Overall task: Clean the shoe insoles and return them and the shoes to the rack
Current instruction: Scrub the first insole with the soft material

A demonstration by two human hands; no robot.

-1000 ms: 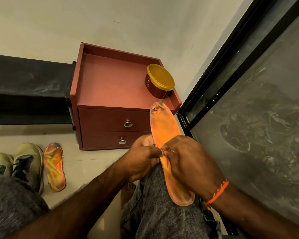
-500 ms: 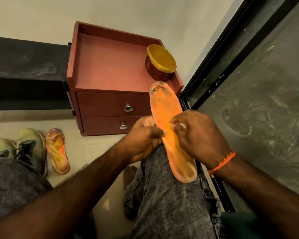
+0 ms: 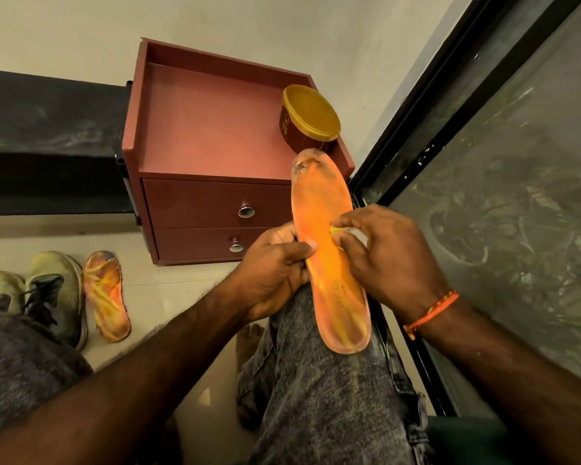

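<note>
Currently, an orange insole [image 3: 329, 263] is supported lengthwise on the person's right knee, which is clad in grey denim [image 3: 319, 397], with the worn toe end directed away from the camera toward a red-brown cabinet [image 3: 212, 135]. The left hand [image 3: 272, 273] is closed around the insole's left edge at mid-length; the thumb is laid over the upper surface and the remaining fingers are curled beneath. The right hand [image 3: 386, 256] is positioned at the right edge, just opposite the left hand. Its fingertips are bunched and pressed onto the insole surface, and a small yellowish item is pinched between them; what it is cannot be told. An orange thread band [image 3: 433, 310] is worn on the right wrist.

Faint printed lettering is visible on the insole near the arch, but it cannot be read. A mark is present on the side of the brown tub with a yellow lid [image 3: 311, 117], which is placed at the right front corner of the cabinet top; this mark is likewise illegible.

A second insole [image 3: 106, 293] is laid on the floor at the left, just beside a pair of olive-green shoes [image 3: 47, 290]. Two drawers with metal knobs are fitted to the cabinet front.
</note>
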